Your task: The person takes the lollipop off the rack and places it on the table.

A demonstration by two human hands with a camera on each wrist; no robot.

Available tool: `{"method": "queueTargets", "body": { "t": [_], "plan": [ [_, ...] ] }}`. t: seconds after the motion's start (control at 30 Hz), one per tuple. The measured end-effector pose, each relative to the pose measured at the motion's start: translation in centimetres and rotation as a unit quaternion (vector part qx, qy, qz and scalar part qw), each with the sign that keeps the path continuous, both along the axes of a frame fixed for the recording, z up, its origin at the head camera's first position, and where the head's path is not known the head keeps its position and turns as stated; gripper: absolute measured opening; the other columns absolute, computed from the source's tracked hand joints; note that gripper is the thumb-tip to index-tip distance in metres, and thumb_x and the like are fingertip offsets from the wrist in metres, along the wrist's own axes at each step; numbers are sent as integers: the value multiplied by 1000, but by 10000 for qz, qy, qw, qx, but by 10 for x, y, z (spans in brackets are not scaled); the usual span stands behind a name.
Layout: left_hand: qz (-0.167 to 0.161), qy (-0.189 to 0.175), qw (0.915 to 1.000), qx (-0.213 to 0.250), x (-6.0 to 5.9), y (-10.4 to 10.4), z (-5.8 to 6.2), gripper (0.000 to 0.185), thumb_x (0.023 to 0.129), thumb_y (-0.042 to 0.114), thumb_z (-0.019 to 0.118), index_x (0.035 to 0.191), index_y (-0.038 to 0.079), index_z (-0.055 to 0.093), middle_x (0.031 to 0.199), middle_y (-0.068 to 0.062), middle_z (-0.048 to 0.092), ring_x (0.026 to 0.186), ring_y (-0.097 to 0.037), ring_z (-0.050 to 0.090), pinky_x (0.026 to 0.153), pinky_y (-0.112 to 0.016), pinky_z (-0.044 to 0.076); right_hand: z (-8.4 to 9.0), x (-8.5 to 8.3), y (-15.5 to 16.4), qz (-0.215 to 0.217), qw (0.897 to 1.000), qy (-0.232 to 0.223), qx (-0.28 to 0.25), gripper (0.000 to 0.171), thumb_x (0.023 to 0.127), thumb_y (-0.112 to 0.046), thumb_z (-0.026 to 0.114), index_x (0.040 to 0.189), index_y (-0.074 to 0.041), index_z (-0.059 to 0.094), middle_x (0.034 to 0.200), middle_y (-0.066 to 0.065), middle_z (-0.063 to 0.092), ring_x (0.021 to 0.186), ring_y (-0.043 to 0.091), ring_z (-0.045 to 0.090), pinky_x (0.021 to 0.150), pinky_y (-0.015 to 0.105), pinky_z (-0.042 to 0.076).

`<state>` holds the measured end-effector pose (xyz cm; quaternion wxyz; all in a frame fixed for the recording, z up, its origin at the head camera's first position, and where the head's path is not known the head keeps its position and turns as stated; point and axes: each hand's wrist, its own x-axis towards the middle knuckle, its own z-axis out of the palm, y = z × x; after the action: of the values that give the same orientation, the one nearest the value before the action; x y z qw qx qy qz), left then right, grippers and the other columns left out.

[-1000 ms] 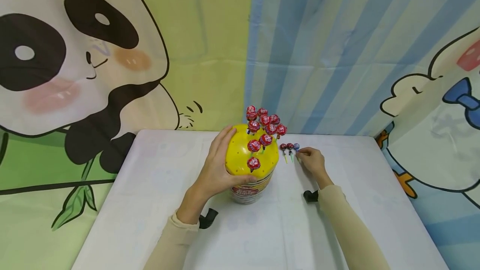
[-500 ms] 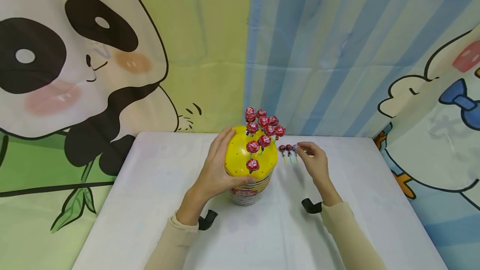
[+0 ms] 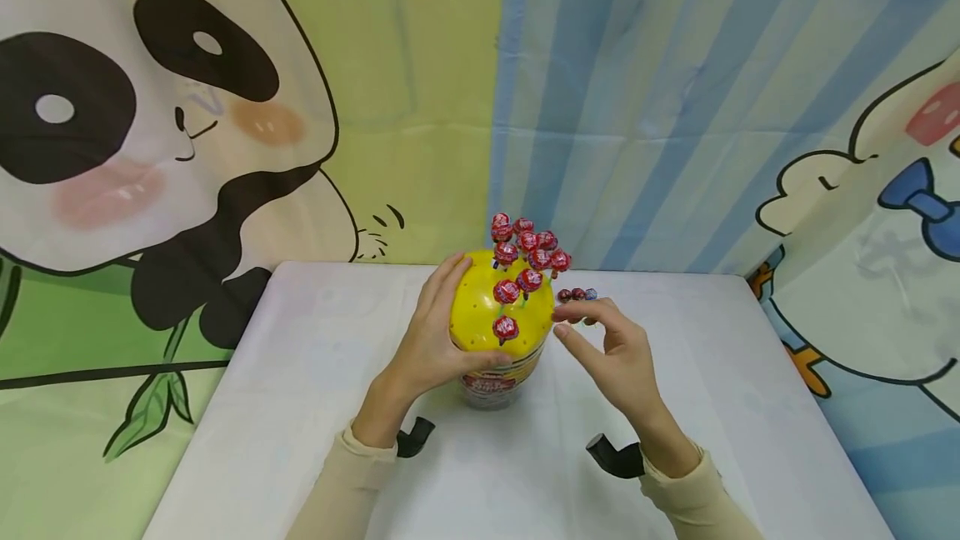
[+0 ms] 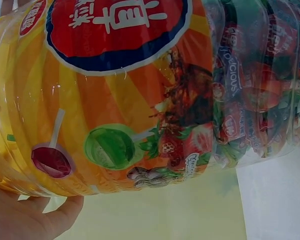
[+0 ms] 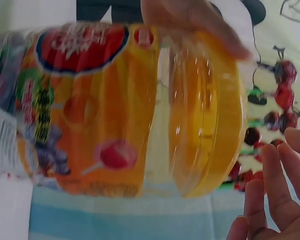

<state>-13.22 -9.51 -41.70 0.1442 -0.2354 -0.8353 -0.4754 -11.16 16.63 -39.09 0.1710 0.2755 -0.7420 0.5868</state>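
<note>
A: Wide view first: a cartoon backdrop [image 3: 225,107] fills the wall, a panda on green at the left, blue stripes and a white character with a blue bow at the right. In front of it sits the white table [image 3: 300,407].

B: And standing mid-table is the lollipop tub [image 3: 501,332], upright, with a yellow domed lid full of little holes over a clear body with a bright printed label. The left wrist view shows that label [image 4: 120,30] up close, with wrapped sweets packed behind the clear wall.

A: The left hand [image 3: 427,340] is wrapped round the tub's left side, fingers curved over the dome, thumb across the front just below the lid. That's a firm hold.

B: The right hand [image 3: 611,352] is just right of the tub, fingers spread and loose, gripping nothing. The right wrist view shows straight fingertips [image 5: 270,200] beside the lid rim, apart from it.

A: Beige sleeves on both arms, with a black strap at each wrist.

B: Now smaller: a cluster of red-wrapped lollipops [image 3: 528,244] stands planted in the lid, most at the far top, one low on the front.

A: Smallest of all, loose lollipops [image 3: 577,295] lie on the table just beyond the right fingertips, close by the tub's right side.
</note>
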Motion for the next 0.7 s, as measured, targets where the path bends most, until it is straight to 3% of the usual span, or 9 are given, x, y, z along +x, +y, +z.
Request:
{"method": "queueTargets", "body": {
  "t": [0.27,0.7],
  "plan": [
    [-66,160,9998,-61,-2,-2,-1,121,66,56,89,161,27,20,164,8,13,143,-21,26,104,-51,42,5,8,-25,544,9970,217,501,34,85,6,75,114,-11,73,108,1,70,99,23,53,82,34,42],
    [-122,541,9985,-42,-3,-1,-2,118,67,43,92,160,18,24,164,0,16,144,-25,27,105,-53,41,5,12,-44,436,9963,339,656,29,81,4,80,108,-5,76,101,0,69,88,24,43,75,34,35]
  ]
}}
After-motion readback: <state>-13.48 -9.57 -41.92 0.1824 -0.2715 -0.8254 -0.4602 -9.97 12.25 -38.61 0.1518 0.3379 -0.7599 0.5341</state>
